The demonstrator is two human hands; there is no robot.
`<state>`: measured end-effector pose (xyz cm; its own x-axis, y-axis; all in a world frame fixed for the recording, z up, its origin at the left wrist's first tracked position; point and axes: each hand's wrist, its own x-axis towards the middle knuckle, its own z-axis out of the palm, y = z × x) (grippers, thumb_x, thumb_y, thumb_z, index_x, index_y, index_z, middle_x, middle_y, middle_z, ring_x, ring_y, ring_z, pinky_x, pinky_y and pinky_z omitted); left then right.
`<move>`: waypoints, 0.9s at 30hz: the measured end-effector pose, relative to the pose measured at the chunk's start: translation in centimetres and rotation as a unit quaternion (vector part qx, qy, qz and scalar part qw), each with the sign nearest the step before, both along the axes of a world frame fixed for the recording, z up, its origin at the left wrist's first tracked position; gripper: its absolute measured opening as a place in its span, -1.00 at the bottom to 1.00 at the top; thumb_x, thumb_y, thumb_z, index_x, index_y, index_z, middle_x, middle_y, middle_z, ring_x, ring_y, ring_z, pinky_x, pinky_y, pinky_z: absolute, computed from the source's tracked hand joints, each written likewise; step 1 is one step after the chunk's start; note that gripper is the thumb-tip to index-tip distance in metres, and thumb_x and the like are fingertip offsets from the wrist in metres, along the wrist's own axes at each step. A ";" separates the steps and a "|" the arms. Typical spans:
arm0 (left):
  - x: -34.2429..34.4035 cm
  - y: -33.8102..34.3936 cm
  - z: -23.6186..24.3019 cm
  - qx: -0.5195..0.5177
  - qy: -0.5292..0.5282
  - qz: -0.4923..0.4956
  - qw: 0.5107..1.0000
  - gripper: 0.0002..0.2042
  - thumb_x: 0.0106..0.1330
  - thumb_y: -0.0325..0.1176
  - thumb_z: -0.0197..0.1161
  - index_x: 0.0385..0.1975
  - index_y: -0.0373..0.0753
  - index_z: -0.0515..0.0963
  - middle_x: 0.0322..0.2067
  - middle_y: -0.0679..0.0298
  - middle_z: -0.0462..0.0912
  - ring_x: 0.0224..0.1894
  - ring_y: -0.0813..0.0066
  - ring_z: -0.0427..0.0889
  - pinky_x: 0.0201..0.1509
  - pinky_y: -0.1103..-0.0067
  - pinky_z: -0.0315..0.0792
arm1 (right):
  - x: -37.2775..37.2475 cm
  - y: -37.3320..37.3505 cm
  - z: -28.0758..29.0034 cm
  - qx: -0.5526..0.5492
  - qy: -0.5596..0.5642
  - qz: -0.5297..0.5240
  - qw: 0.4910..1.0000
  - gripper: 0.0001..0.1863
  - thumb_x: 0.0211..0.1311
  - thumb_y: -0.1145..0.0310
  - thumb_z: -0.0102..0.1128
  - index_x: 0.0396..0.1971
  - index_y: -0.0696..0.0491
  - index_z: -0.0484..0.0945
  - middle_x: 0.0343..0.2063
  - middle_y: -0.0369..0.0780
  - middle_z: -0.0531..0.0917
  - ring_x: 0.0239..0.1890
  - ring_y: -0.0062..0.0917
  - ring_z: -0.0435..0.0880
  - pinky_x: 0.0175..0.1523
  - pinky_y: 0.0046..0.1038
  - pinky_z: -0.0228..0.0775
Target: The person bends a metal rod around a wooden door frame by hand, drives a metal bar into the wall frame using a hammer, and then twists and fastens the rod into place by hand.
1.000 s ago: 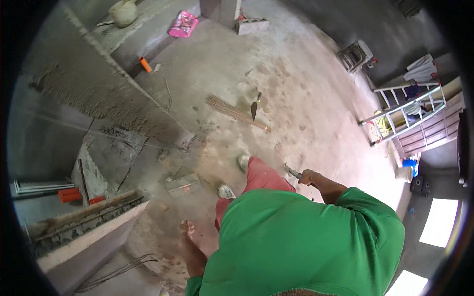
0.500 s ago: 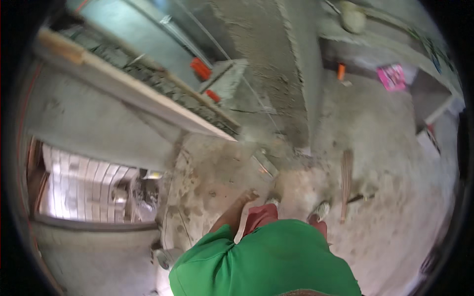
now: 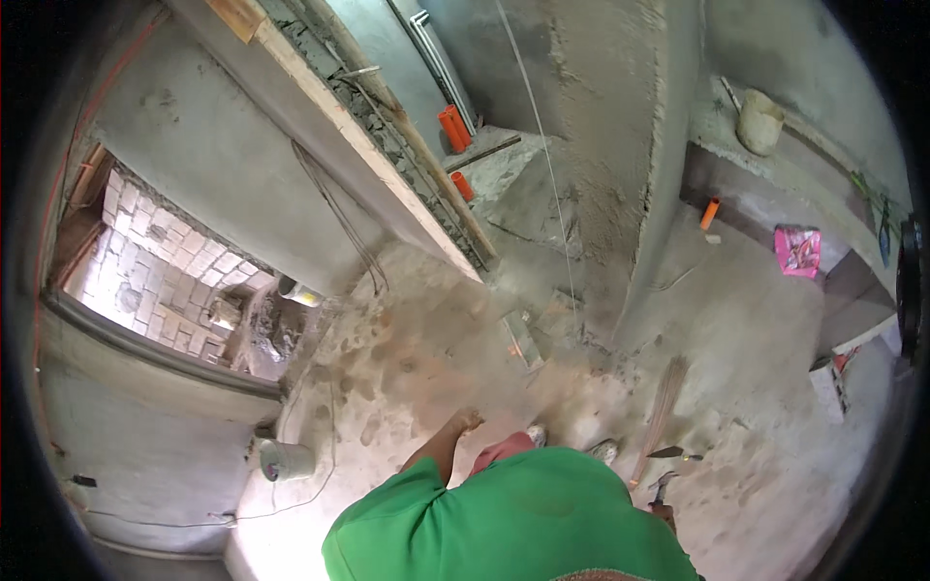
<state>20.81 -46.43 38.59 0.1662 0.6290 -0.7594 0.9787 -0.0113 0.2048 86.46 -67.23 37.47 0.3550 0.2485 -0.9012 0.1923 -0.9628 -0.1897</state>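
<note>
Below my green sleeve, my left hand (image 3: 470, 419) hangs over the dusty floor, touching nothing; its fingers look loose and bare. My right hand (image 3: 665, 515), partly hidden beside the green shirt, is closed round the handle of a hammer-like tool (image 3: 665, 480) with a grey metal head. Just beyond that tool a dark-bladed trowel (image 3: 668, 452) lies on the floor. Next to it lies a straw broom (image 3: 662, 416). Ahead of my feet, a flat rectangular float-like piece (image 3: 521, 341) rests on the floor near the rough pillar.
A plastered pillar (image 3: 620, 174) stands ahead, with a string hanging before it. Long wooden boards (image 3: 368, 140) slant at upper left. Orange pipe stubs (image 3: 462, 186) rise behind. A white bucket (image 3: 287, 460) and cable lie left; a pink bag (image 3: 797, 252) and block (image 3: 828, 387) lie right.
My view has turned, so the room appears rotated clockwise and is sharper. My right hand with the hammer-like tool has come into sight. My left hand still hangs low.
</note>
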 end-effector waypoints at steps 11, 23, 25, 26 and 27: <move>-2.2 -2.9 -3.2 -0.047 -0.144 0.311 0.938 -0.70 0.41 -0.19 -0.02 -0.06 -0.11 0.62 -0.30 0.15 0.69 -0.35 0.28 0.70 -0.36 0.37 0.62 | -20.0 12.7 1.4 0.050 0.063 0.225 0.971 -0.67 0.11 0.14 0.34 -0.49 0.15 0.63 -0.64 -0.18 0.60 -0.67 -0.43 0.53 -0.54 -0.28 0.37; -15.7 13.6 -0.1 -0.006 -0.586 0.685 0.434 -0.57 0.42 -0.04 0.00 0.14 -0.17 0.37 0.06 0.01 0.53 0.09 0.06 0.51 0.13 0.03 0.40 | -22.7 16.5 5.2 0.000 0.005 0.293 0.956 -0.67 0.12 0.14 0.33 -0.51 0.16 0.62 -0.66 -0.19 0.59 -0.68 -0.45 0.53 -0.54 -0.29 0.37; -15.7 20.9 7.0 0.017 -0.604 0.672 0.428 -0.54 0.41 -0.04 0.07 0.15 -0.22 0.33 0.05 0.02 0.53 0.09 0.06 0.52 0.17 0.05 0.39 | -21.8 17.0 5.2 -0.012 -0.001 0.286 0.958 -0.67 0.12 0.14 0.33 -0.51 0.16 0.61 -0.66 -0.19 0.59 -0.68 -0.45 0.52 -0.54 -0.30 0.37; -14.4 23.8 12.4 0.029 -0.623 0.656 0.426 -0.53 0.40 -0.03 0.11 0.14 -0.25 0.34 0.05 0.04 0.53 0.07 0.07 0.53 0.17 0.08 0.39 | -21.3 17.3 5.1 -0.017 -0.008 0.278 0.961 -0.67 0.12 0.14 0.33 -0.51 0.16 0.61 -0.66 -0.19 0.59 -0.68 -0.45 0.52 -0.54 -0.30 0.37; -15.1 25.1 16.3 0.060 -0.641 0.638 0.422 -0.52 0.39 -0.03 0.13 0.13 -0.26 0.34 0.04 0.06 0.54 0.05 0.08 0.54 0.16 0.10 0.40 | -21.8 18.2 5.6 -0.019 -0.001 0.283 0.959 -0.67 0.13 0.15 0.33 -0.51 0.16 0.61 -0.66 -0.19 0.58 -0.68 -0.45 0.52 -0.54 -0.30 0.37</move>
